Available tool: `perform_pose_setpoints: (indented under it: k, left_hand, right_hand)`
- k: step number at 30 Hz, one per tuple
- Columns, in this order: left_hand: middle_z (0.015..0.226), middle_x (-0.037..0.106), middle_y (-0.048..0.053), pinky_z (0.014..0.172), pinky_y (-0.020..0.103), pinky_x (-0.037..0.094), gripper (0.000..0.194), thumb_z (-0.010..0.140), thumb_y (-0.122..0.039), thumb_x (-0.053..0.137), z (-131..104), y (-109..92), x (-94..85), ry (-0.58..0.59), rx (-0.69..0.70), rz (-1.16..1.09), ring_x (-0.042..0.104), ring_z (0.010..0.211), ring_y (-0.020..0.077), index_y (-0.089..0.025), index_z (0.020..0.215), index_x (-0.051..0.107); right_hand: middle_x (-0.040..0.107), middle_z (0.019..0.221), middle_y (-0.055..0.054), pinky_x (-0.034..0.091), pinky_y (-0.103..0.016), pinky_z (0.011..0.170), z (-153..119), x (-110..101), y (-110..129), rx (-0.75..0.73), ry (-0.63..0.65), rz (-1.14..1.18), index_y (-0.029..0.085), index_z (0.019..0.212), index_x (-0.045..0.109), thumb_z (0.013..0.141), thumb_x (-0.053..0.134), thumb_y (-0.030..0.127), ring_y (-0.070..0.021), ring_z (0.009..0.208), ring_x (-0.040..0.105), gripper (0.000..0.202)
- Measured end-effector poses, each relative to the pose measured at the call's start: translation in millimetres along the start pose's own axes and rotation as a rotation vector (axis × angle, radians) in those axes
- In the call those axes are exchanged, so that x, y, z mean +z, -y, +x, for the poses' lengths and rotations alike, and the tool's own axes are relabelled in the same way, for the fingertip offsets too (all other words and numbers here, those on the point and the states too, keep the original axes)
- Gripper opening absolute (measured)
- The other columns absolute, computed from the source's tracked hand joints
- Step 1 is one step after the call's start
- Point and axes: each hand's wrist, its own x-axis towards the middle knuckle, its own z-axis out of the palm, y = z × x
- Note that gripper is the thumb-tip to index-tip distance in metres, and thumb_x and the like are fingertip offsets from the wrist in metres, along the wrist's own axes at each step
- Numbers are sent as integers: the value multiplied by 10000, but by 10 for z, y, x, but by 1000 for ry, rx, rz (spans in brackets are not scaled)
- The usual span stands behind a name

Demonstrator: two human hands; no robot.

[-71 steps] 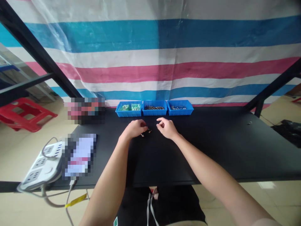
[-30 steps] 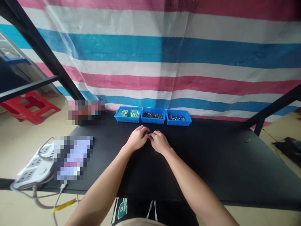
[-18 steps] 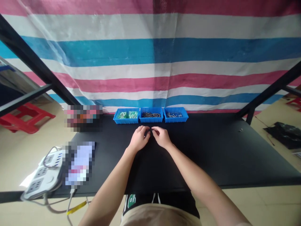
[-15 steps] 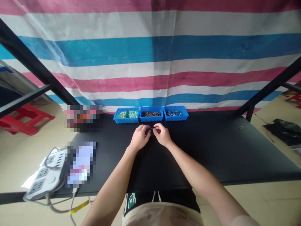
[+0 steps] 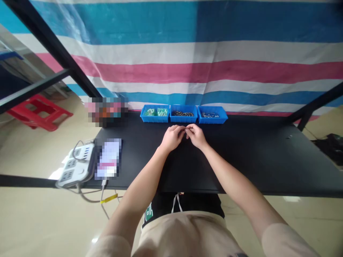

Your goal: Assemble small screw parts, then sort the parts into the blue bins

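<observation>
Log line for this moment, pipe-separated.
left hand, right hand: fingertips together | anything held: too small to tell | three blue bins: row beyond hands

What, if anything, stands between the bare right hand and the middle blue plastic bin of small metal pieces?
Nothing visible: just a strip of flat black tabletop separates the right hand from the bin.

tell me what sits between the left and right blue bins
The middle blue bin, holding small metal parts, lies between the left bin and right bin, in the head view.
</observation>
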Motion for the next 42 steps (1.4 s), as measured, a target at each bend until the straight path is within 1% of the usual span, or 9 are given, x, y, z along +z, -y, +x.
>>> perform_pose_setpoints:
  k: [12,15,20,24,27,30,32,37,42]
  left_hand:
    - [913,710,61,792,333,496,158,901,-204,572,-4,-2,-72,-37,48,-42,646,844,183,-180,1008,686]
    - [926,711,66,816,334,510,156,905,-201,557,-3,7,-64,-65,-19,-51,655,874,185,-180,1000,678]
    - [1006,717,67,826,303,545,207,878,-205,593,-4,38,-42,-94,-164,-161,684,892,169,-178,1081,629]
    - [1017,721,62,851,296,548,204,870,-198,607,-1,41,-23,-99,-193,-196,693,908,166,-179,1072,621]
    - [1046,717,65,868,309,543,233,853,-196,627,6,55,-23,-86,-189,-165,685,925,174,-179,1085,615]
    - [1078,704,76,864,335,538,297,819,-213,663,20,93,-39,-102,-199,-97,670,913,189,-171,1107,601]
    - [1064,697,81,852,336,534,285,825,-224,650,29,123,-55,-142,-213,-67,658,901,191,-161,1099,600]
    - [993,685,68,842,335,520,216,849,-222,586,44,166,-82,-194,-255,-58,634,878,187,-167,1057,611]
    - [973,682,70,819,333,517,186,845,-215,559,50,188,-93,-181,-270,-68,632,863,190,-171,1014,623]
  right_hand:
    - [621,629,34,357,-228,410,-47,139,20,113,56,227,234,946,429,792,616,607,-145,487,595,445]
    - [670,734,7,409,-237,447,-73,111,49,73,30,180,227,1031,493,791,640,571,-144,548,626,445]
    - [711,1085,-88,528,-299,600,-109,57,92,27,51,34,218,1146,612,823,614,537,-174,721,671,454]
    - [710,1120,-94,557,-341,687,-107,49,55,-9,38,-49,206,1152,657,844,595,491,-191,763,676,424]
    - [714,1108,-96,546,-329,654,-91,41,37,-25,31,-108,198,1162,666,843,592,455,-192,753,669,417]
    - [733,997,-81,525,-313,608,-33,1,68,-44,19,-226,191,1194,659,842,570,405,-173,668,634,421]
    - [732,936,-65,537,-340,675,49,-51,114,-101,-2,-365,194,1221,650,824,556,335,-178,681,620,432]
    - [691,1126,-90,477,-429,968,406,-236,252,-305,35,-730,163,1253,637,730,544,183,-265,1046,583,532]
    - [677,1137,-135,396,-500,1022,782,-426,288,-257,175,-1022,131,1277,627,723,593,222,-325,1148,520,562]
